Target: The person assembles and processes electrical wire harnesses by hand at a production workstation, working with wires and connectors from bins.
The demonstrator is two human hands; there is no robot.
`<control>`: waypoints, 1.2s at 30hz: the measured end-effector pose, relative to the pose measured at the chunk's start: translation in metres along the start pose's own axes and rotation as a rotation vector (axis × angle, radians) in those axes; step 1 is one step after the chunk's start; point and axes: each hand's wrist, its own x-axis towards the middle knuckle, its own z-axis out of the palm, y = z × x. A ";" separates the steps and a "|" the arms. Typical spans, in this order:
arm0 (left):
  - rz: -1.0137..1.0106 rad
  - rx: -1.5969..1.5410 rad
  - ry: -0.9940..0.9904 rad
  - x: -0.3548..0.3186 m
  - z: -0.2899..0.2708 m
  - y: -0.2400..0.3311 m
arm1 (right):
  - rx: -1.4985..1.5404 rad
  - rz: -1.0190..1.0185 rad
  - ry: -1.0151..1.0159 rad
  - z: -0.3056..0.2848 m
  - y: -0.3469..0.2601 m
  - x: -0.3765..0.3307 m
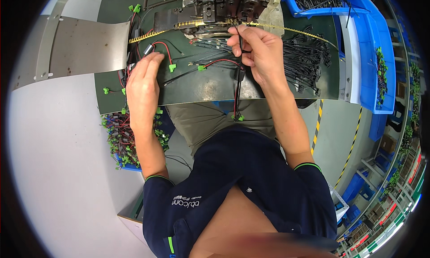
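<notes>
My right hand is closed in a pinch on a black wire at the front of the crimping machine. This wire belongs to a harness with a black sleeve, a red wire and green connectors, hanging over the table's front edge. Farther left, my left hand curls over another wire harness with a black sleeve, fingers together against it. The red wire of that harness bends down to a green connector. My left palm hides part of the wires.
A gold terminal strip runs through the machine. Black wires with plugs lie in a heap at the right. Blue bins stand beyond. A curved metal sheet is at the left; below it sits a box of harnesses.
</notes>
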 end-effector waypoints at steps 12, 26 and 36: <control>0.468 0.357 -0.158 0.035 0.015 0.007 | -0.225 0.173 -0.249 -0.018 -0.045 -0.072; -0.085 -0.507 -0.158 0.031 -0.008 -0.013 | -1.396 -0.409 0.504 -0.154 -0.382 -0.219; -0.101 -0.912 0.368 -0.011 -0.028 -0.023 | -1.704 -0.939 0.034 -0.172 -0.203 -0.103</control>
